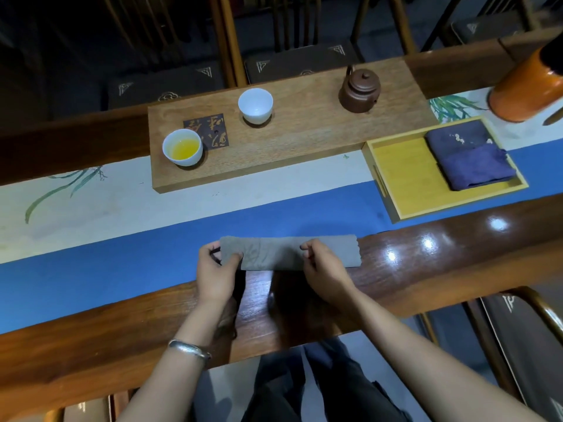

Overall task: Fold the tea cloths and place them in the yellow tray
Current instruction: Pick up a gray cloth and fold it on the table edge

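A grey-brown tea cloth (274, 252), folded into a long narrow strip, lies across the blue runner and the table's wooden front edge. My left hand (214, 274) pinches its left end, next to a small dark loop. My right hand (324, 266) pinches the cloth right of its middle, so the right end sticks out past the fingers. The yellow tray (408, 178) sits at the right, beyond the cloth. Two folded dark purple cloths (469, 156) are stacked in its right half.
A wooden tea board (304, 141) lies behind the runner with a cup of yellow tea (182, 147), an empty white cup (255, 105) and a brown clay teapot (360, 89). An orange canister (524, 89) stands at the far right. Chairs surround the table.
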Demonstrator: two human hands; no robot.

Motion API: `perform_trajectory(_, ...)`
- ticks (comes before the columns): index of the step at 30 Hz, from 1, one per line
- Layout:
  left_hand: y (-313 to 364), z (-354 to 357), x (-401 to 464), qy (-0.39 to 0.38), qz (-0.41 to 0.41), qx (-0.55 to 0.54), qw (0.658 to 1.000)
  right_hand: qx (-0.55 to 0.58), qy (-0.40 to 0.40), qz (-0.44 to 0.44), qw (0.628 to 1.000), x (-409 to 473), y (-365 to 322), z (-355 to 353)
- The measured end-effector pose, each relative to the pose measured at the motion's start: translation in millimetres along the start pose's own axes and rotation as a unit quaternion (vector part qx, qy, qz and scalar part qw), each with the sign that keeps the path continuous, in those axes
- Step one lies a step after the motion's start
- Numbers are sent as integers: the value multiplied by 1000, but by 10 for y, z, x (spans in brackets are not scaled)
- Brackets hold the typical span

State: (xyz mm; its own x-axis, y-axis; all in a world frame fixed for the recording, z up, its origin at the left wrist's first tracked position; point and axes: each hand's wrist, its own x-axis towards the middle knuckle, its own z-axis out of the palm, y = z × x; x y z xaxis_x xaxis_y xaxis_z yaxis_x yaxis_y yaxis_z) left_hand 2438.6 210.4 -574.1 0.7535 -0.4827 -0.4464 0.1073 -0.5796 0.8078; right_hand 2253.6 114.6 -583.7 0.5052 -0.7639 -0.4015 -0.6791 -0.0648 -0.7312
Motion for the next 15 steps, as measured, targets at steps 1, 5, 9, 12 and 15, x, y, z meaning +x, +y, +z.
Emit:
perform_trajectory(1, 23, -15, -22, -12, 21, -10, 1000, 7, -11, 10, 1000, 9, 21, -3)
perform_trajectory(5, 136, 7, -112, -38, 116, 21, 992, 100, -31, 44, 994, 43, 63, -53)
perform_trajectory(9, 310, 174, -253, -79, 186, 37, 979, 245, -52, 76, 965, 24, -7, -165)
perform_trajectory(12, 457, 354, -371, -133, 207, 52, 968, 343, -80, 87, 932, -30, -140, -289)
perform_trajectory(15, 516, 568, -440, -199, 210, 61, 955, 404, -91, 112, 903, -48, -245, -429)
